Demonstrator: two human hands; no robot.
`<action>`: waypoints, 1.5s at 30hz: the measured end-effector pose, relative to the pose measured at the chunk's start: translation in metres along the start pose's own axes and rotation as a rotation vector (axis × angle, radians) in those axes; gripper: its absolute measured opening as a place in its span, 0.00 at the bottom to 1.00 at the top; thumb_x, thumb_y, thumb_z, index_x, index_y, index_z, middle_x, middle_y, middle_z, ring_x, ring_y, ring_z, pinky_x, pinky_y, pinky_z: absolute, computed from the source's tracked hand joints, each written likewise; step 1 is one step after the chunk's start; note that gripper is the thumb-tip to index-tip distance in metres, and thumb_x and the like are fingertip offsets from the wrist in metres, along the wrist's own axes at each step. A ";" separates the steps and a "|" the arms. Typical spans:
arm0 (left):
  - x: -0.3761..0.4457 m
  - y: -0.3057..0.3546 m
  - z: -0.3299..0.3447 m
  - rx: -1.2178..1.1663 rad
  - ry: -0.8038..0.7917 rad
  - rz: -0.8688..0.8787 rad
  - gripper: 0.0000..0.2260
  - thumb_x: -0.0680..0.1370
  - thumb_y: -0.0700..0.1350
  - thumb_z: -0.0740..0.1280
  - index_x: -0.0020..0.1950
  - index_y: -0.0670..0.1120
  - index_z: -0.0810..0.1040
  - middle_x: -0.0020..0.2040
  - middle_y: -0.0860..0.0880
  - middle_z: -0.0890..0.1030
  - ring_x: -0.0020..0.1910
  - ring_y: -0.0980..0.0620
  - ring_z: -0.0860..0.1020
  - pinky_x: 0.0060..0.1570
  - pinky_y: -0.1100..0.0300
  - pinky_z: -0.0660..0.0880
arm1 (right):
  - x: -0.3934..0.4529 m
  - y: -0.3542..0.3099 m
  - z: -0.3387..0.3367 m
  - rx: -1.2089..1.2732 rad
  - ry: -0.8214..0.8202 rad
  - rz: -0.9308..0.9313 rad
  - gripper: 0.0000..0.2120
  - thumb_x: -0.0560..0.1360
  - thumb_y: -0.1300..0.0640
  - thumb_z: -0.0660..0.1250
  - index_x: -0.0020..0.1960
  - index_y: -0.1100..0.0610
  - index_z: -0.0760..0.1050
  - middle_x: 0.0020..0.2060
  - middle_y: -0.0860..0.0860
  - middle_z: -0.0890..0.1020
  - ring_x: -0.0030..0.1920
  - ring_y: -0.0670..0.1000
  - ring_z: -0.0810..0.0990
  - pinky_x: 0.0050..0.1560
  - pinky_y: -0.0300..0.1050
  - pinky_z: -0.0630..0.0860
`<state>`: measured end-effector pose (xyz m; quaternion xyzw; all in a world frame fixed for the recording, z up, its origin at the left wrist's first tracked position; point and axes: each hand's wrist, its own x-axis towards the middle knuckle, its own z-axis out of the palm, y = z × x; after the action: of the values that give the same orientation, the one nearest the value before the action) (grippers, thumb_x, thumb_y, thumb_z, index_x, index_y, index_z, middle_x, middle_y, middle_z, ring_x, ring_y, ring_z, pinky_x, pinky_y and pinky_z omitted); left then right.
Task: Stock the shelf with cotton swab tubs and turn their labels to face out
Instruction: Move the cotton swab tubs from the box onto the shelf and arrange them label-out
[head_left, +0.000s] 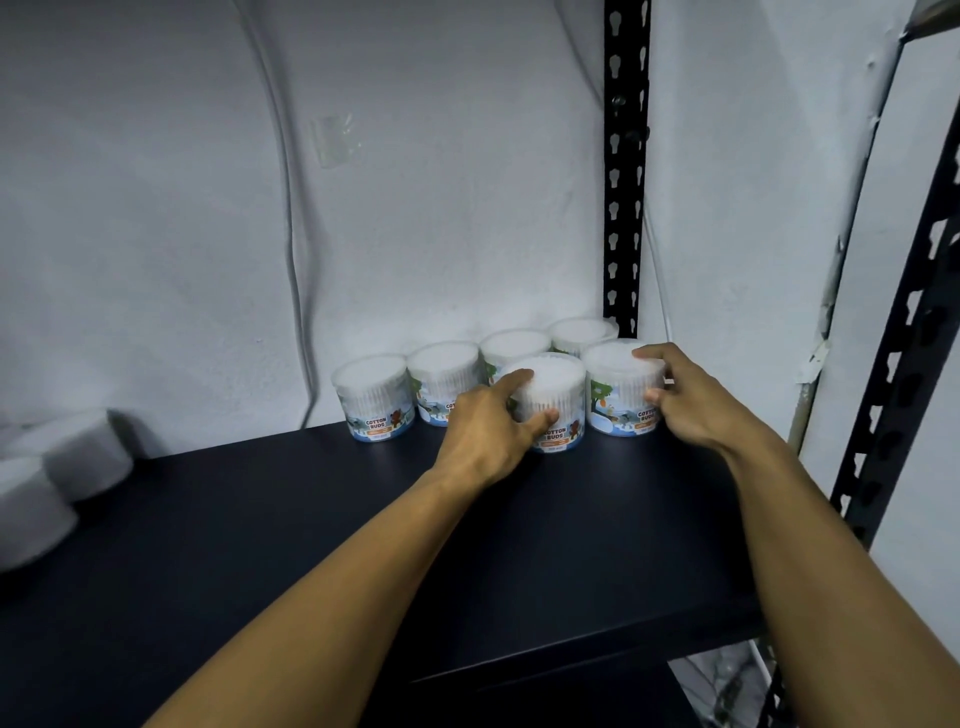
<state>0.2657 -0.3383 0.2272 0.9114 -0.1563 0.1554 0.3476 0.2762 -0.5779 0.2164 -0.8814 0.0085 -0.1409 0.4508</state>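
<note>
Both hands grip front-row tubs upright on the shelf (311, 519): left hand (483, 431) wraps the left front tub (550, 400), label facing out, right hand (691, 400) wraps the right front tub (618, 389), label still angled right.

"COTTON BUDS" on tub labels (375, 422)

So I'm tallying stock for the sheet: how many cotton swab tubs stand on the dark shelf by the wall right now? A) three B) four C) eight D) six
D: four tubs stand in the back row along the wall and two in front, the left hand on the front left tub and the right hand on the front right tub, all on the dark shelf.
</note>
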 end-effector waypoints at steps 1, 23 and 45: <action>0.000 0.000 0.000 -0.001 0.001 0.000 0.29 0.74 0.57 0.72 0.73 0.52 0.70 0.57 0.45 0.80 0.56 0.50 0.78 0.60 0.58 0.74 | 0.000 0.000 0.001 0.002 -0.002 0.003 0.21 0.78 0.65 0.59 0.65 0.44 0.66 0.61 0.54 0.74 0.58 0.56 0.75 0.63 0.55 0.72; 0.002 -0.007 0.002 0.177 -0.036 0.044 0.32 0.76 0.63 0.66 0.77 0.55 0.61 0.60 0.44 0.78 0.58 0.47 0.77 0.60 0.48 0.75 | -0.005 -0.004 0.003 -0.041 -0.023 -0.039 0.25 0.80 0.66 0.56 0.74 0.50 0.59 0.74 0.55 0.57 0.73 0.54 0.59 0.72 0.44 0.56; -0.103 -0.099 -0.169 0.382 0.244 -0.097 0.26 0.79 0.57 0.63 0.75 0.55 0.61 0.64 0.50 0.77 0.61 0.48 0.77 0.57 0.47 0.76 | -0.093 -0.151 0.110 -0.355 0.227 -0.527 0.30 0.72 0.67 0.63 0.73 0.61 0.60 0.69 0.60 0.67 0.70 0.58 0.63 0.67 0.53 0.65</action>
<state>0.1822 -0.1347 0.2496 0.9415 -0.0369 0.2744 0.1920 0.1982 -0.3884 0.2536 -0.8968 -0.1450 -0.3463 0.2343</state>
